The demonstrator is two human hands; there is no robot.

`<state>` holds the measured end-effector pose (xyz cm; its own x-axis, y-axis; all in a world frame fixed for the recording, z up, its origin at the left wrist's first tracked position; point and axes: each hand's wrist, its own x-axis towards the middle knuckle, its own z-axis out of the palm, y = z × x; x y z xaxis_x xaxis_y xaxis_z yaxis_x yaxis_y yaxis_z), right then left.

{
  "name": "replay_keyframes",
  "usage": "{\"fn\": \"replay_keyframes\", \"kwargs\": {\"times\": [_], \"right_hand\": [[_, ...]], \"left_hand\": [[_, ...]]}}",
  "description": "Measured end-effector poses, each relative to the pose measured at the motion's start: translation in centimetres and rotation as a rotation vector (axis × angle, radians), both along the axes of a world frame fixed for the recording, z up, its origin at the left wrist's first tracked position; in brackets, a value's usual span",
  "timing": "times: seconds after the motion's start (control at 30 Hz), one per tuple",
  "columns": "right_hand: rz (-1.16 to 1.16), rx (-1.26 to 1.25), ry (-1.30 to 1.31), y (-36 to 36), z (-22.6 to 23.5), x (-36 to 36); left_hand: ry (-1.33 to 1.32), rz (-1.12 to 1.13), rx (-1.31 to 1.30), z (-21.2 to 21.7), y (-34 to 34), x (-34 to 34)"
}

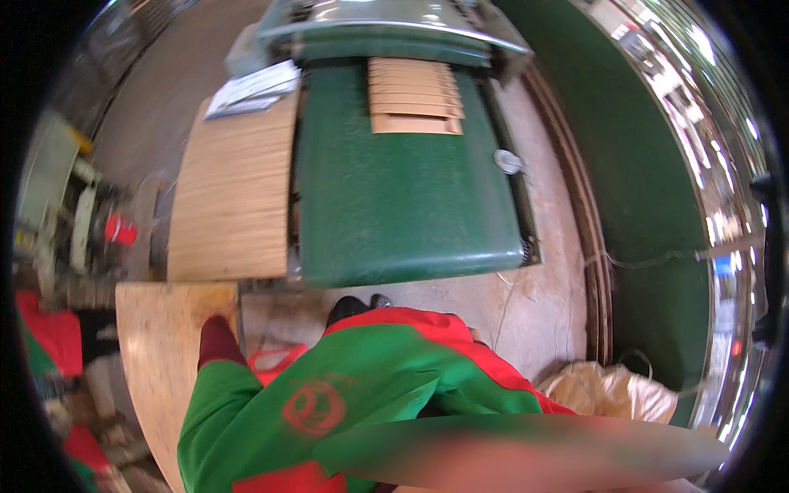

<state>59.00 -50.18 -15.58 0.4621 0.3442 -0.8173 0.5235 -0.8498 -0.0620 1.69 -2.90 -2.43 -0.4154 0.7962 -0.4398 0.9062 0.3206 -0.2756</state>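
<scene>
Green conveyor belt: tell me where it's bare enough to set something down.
The green belt is bare from the cardboard blanks at its far end to its near edge. The wooden side board is bare below the papers. Left of it, machine parts crowd.

You stand on a pale, scuffed concrete floor (534, 296) before a green conveyor machine (403, 197). A plywood table (234, 189) sits beside it on your left, a green wall (649, 205) curves along your right.
</scene>
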Motion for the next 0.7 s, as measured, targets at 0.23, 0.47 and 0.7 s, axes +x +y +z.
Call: {"fn": "replay_keyframes", "kwargs": {"times": [0.23,0.47,0.7], "right_hand": [[0.094,0.119,0.021,7.0,2.7,0.7],[0.188,0.216,0.062,13.3,5.7,1.1],[0.283,0.159,0.06,15.1,7.0,1.2]], "left_hand": [[-0.006,0.165,-0.023,0.5,-0.9,1.4],[0.011,0.214,0.021,1.7,-1.5,1.9],[-0.178,0.354,0.166,3.7,-2.3,2.6]]}}
